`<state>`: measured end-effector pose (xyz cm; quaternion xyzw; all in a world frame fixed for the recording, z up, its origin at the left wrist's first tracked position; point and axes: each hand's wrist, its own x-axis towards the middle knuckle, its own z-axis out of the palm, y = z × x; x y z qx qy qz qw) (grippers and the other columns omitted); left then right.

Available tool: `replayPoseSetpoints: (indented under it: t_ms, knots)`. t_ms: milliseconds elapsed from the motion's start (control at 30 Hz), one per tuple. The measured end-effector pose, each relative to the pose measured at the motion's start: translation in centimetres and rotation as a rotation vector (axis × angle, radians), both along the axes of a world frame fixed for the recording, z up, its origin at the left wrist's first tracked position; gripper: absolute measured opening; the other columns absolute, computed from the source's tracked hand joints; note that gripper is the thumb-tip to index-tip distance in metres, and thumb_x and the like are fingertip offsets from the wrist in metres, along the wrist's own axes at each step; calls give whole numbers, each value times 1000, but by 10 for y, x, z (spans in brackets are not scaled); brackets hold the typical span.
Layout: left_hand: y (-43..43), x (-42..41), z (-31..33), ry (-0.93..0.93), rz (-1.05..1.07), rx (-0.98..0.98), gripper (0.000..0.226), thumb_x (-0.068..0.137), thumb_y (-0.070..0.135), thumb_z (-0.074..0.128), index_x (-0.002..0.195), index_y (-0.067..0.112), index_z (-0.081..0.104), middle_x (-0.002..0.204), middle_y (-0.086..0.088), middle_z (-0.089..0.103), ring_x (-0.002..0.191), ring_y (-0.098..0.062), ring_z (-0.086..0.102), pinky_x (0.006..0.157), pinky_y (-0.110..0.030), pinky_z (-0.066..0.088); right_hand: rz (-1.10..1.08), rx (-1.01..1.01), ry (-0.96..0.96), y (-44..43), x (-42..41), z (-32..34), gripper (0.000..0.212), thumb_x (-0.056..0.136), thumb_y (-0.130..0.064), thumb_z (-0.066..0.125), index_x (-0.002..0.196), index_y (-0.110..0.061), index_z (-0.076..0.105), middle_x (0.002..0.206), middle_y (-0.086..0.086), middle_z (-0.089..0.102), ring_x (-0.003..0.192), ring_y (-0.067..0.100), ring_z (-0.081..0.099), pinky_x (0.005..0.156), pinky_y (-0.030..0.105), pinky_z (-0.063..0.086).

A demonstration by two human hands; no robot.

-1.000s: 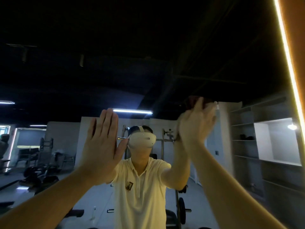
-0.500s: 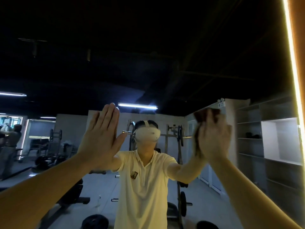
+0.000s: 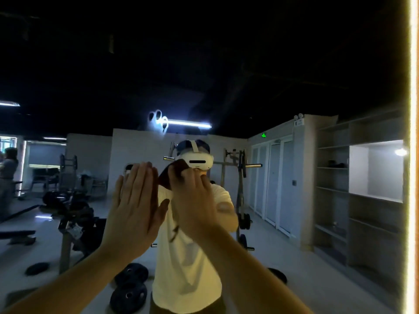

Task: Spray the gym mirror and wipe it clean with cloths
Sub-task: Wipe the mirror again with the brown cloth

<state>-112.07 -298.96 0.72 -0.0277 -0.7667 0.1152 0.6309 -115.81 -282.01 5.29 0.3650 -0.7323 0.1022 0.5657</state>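
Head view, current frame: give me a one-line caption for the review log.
Left hand braced flat on the gym mirror, right hand pressing a dark cloth to the glass beside it.
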Motion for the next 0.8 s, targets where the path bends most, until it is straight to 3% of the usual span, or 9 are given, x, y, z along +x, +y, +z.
replayPoseSetpoints:
  t_ms: [67, 133, 167, 233, 300, 367, 433, 633, 800]
  knots:
    - [-11, -2, -7, -28, 5, -6, 80, 105, 50, 35, 162, -5, 20, 171, -24, 13, 160, -38, 13, 128, -60, 16, -41, 76, 2, 30, -7, 5, 31, 95, -31, 58, 124, -22, 65, 103, 3, 65, 93, 17, 62, 84, 38, 56]
    - [-20, -7, -9, -55, 12, -20, 81, 106, 52, 31, 162, -4, 19, 171, -24, 13, 160, -38, 14, 126, -62, 19, -102, -89, -57, 72, -12, 15, 22, 106, -45, 49, 100, -30, 64, 80, -3, 68, 70, 13, 66, 63, 33, 59]
    - [-23, -9, -10, -63, 10, -24, 81, 106, 54, 30, 162, -4, 18, 172, -24, 13, 160, -38, 13, 126, -62, 19, -156, -219, -110, 98, -19, 16, 20, 107, -47, 49, 100, -33, 62, 81, -5, 68, 68, 12, 65, 61, 26, 57]
    - [-25, -14, -10, -64, -4, -23, 83, 106, 54, 32, 163, -4, 17, 172, -24, 12, 161, -37, 10, 128, -61, 15, -258, -491, -189, 146, -26, 5, 19, 106, -32, 51, 123, -36, 60, 105, -11, 64, 89, 16, 59, 78, 20, 53]
    - [-25, -16, -10, -58, -32, -20, 83, 106, 54, 34, 163, -4, 16, 172, -23, 9, 161, -34, 4, 128, -61, 13, -406, -640, -140, 175, -39, -12, 48, 102, -18, 54, 150, -23, 48, 127, 14, 52, 108, 35, 52, 96, 43, 48]
    - [-26, -17, -12, -57, -73, -18, 83, 106, 53, 34, 164, -2, 11, 173, -22, 6, 161, -34, 2, 128, -61, 14, -454, -786, -194, 162, -41, -22, 56, 101, -15, 54, 155, -21, 43, 134, 22, 46, 117, 44, 48, 102, 55, 42]
    - [-27, -17, -13, -43, -126, -29, 83, 106, 51, 37, 165, 2, 6, 173, -21, 4, 161, -33, 3, 129, -60, 12, -451, -859, -218, 127, -28, -20, 57, 100, -18, 53, 156, -24, 42, 139, 22, 45, 123, 43, 47, 105, 55, 41]
    - [-31, -17, -13, -79, -159, -58, 85, 105, 55, 34, 164, -1, 9, 173, -21, 2, 161, -34, 2, 130, -56, 4, -191, -718, -290, 7, 17, -41, 64, 94, -46, 31, 155, -29, 37, 141, 17, 44, 118, 34, 51, 102, 52, 46]
    - [-39, -12, -10, -121, -180, -134, 86, 105, 56, 31, 164, -2, 10, 172, -24, 2, 161, -38, 3, 129, -59, 5, -170, -399, -231, -32, 28, -81, 60, 94, -34, 69, 147, -28, 43, 134, 8, 45, 117, 27, 52, 100, 45, 50]
